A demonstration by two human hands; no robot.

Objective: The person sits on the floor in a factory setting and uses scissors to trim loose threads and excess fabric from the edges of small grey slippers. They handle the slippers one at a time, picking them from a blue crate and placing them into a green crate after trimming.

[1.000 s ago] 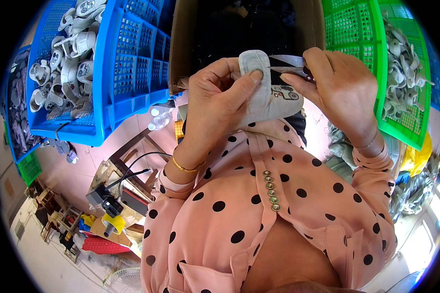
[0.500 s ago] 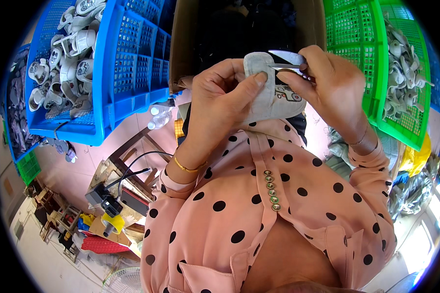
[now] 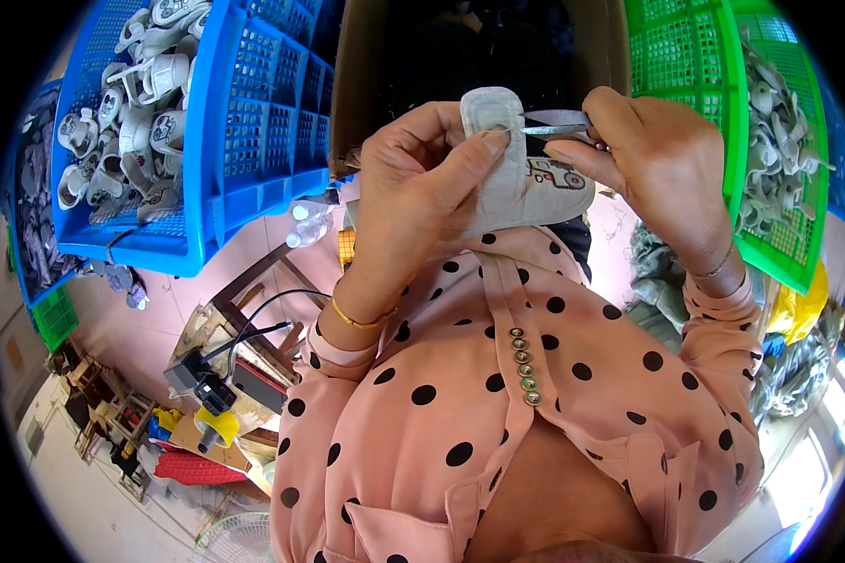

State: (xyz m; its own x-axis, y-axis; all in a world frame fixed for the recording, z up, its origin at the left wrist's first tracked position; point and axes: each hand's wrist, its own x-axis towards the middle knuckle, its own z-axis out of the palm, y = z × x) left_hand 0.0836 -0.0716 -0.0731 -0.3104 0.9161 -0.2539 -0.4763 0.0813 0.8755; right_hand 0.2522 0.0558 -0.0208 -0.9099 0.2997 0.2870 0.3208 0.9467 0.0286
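A pale grey-white shoe upper [image 3: 507, 202] with a stitched edge and a small printed picture hangs in front of my chest. My left hand [image 3: 427, 174] pinches it, with the thumb flat on its face near the rounded tab. My right hand [image 3: 662, 159] is closed around a small pair of metal scissors [image 3: 556, 130], whose handle is mostly hidden by the fingers. The blades point left, and their tips reach the upper's edge just beside my left thumb.
At the left, a blue plastic crate [image 3: 197, 216] holds several pale shoe uppers. Behind my hands stands a cardboard box [image 3: 599, 56] with a dark inside. A green crate [image 3: 690, 103] and more pale pieces [image 3: 775, 141] are at the right. A wooden stool [image 3: 207, 338] bears a black device.
My right hand has shifted slightly right, and the scissor blades look closer together than before. The upper has moved up a little at its tab, still in my left hand.
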